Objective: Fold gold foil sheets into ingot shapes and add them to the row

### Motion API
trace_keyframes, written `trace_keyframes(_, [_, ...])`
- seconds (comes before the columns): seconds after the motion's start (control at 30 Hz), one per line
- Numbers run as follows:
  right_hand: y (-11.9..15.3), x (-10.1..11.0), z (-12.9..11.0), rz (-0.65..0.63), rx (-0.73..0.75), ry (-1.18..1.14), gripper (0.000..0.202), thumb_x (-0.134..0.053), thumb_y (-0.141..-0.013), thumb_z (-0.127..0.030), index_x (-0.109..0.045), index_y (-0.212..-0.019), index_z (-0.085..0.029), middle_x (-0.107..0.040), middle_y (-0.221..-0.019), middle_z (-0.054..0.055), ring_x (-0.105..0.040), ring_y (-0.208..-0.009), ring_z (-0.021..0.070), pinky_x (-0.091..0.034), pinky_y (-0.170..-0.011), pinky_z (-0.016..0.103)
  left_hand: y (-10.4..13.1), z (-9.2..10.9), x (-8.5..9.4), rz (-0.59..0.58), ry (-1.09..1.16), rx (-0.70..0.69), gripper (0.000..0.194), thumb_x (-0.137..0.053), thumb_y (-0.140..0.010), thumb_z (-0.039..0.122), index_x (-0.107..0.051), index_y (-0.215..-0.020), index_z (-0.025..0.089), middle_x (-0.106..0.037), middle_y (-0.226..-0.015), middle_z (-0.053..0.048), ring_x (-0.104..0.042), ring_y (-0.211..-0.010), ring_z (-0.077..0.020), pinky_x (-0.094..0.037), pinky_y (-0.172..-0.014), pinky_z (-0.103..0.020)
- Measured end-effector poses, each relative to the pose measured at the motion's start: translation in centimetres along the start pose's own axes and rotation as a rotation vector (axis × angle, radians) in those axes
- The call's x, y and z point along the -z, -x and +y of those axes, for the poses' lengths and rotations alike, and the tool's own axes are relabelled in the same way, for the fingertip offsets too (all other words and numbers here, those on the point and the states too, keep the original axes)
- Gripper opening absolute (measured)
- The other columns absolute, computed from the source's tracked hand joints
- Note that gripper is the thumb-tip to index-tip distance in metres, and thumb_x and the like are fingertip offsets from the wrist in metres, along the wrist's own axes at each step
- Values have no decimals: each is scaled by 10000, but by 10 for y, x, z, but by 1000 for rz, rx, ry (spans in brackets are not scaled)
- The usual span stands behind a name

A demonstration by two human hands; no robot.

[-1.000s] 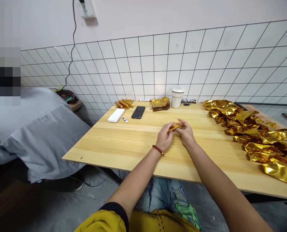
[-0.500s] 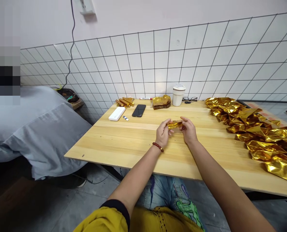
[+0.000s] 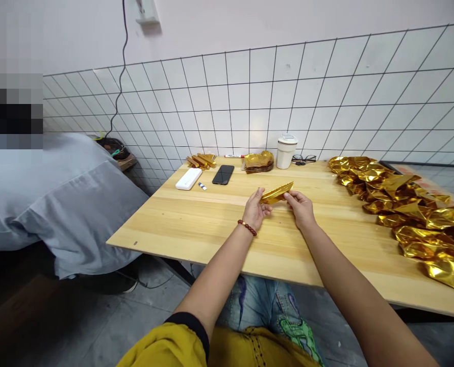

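Note:
A folded piece of gold foil paper (image 3: 276, 193) is held tilted above the wooden table (image 3: 196, 224), its right end higher. My left hand (image 3: 255, 209), with a red bead bracelet at the wrist, grips the foil's left end between thumb and fingers. At the foil's right part, my right hand (image 3: 301, 208) pinches the lower edge between thumb and fingertips. Many folded gold foil pieces (image 3: 410, 209) lie in rows along the right side of the table. A stack of gold sheets (image 3: 258, 161) sits near the wall.
Near the wall are a white cup (image 3: 286, 151), glasses (image 3: 304, 159), a marker (image 3: 233, 156) and gold strips (image 3: 201, 161). A black phone (image 3: 223, 174), a white power bank (image 3: 188, 179) and a small blue-white item (image 3: 202, 186) lie nearer. A person in grey (image 3: 74, 204) is at left.
The gold foil has tilted up at its right end and shows more of its surface. My right hand has shifted slightly down along it. The whole view has moved a little.

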State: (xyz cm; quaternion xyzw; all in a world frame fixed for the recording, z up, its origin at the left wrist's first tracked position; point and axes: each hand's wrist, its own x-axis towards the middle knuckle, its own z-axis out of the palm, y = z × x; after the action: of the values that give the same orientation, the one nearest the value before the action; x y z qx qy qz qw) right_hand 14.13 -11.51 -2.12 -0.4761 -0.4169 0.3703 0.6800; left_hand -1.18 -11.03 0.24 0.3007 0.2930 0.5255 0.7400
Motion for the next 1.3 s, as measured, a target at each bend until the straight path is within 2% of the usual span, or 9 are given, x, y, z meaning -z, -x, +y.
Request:
trace_keyframes(0.1, [0, 1, -1, 14, -9, -64, 372, -830, -569, -473, -660, -729, -184, -627, -609, -20, -379, -457, 65, -290, -442, 223, -2, -2, 1, 40, -36, -23, 418, -803, -702, 329, -607, -1032, 164, -666, -783, -7, -554, -425, -53, -365, -382, -156])
trace_keyframes(0.27, [1, 2, -1, -85, -74, -149, 348, -821, -607, -461, -668, -772, -195, -637, -668, -27, -437, -472, 58, -321, -438, 200, -7, -4, 3, 164, -38, -43, 278, -801, -704, 253, -618, -871, 126, -666, -694, -1, -537, -413, -41, -354, -387, -151])
trace_keyframes(0.37, [0, 2, 0, -102, -110, -166, 386, -775, -654, -538, -664, -817, -206, -641, -726, -29, -463, -474, 53, -334, -428, 191, -6, -4, 3, 140, -109, -113, 264, -803, -682, 193, -624, -863, 123, -659, -657, 7, -552, -422, -51, -365, -399, -155])
trace_keyframes(0.53, [-3, 2, 2, -44, -82, -110, 432, -796, -609, -576, -619, -701, -192, -578, -599, -42, -424, -436, 48, -326, -408, 188, -2, -5, 0, 81, -230, -141, 382, -837, -637, 174, -637, -956, 119, -640, -614, 18, -567, -439, -65, -400, -426, -160])
trace_keyframes(0.67, [-4, 3, 3, -83, -54, -115, 429, -805, -608, -564, -593, -676, -198, -533, -543, -55, -427, -438, 56, -340, -422, 191, -3, -4, 1, 88, -163, -10, 457, -826, -690, 280, -600, -1064, 145, -683, -724, -8, -602, -448, -83, -412, -399, -165])
trace_keyframes(0.83, [-2, 2, 2, -125, -61, -128, 424, -821, -593, -550, -596, -685, -202, -538, -538, -56, -444, -447, 59, -361, -442, 193, -6, 1, 5, 127, -23, 70, 269, -794, -729, 215, -628, -924, 130, -672, -703, 1, -621, -483, -73, -440, -411, -140])
trace_keyframes(0.97, [2, 0, -3, -171, -107, -134, 421, -839, -571, -534, -635, -719, -197, -573, -560, -47, -496, -474, 67, -401, -470, 195, -7, 2, 6, 101, -42, 116, 257, -793, -736, 285, -657, -869, 112, -688, -710, -30, -618, -481, -81, -468, -419, -157])
trace_keyframes(1.13, [5, -2, -5, -155, -174, -98, 493, -834, -562, -561, -686, -852, -190, -609, -602, -41, -481, -456, 62, -372, -429, 194, -6, -2, 5, 109, -136, 18, 222, -807, -712, 237, -675, -815, 91, -709, -719, -50, -617, -491, -79, -479, -437, -157])
trace_keyframes(1.3, [3, -2, -1, -151, -144, -3, 472, -807, -580, -596, -667, -695, -160, -526, -446, -43, -406, -408, 67, -320, -396, 206, -6, -3, 5, 71, -241, -44, 255, -822, -687, 259, -686, -829, 97, -710, -714, -39, -594, -471, -68, -439, -409, -149])
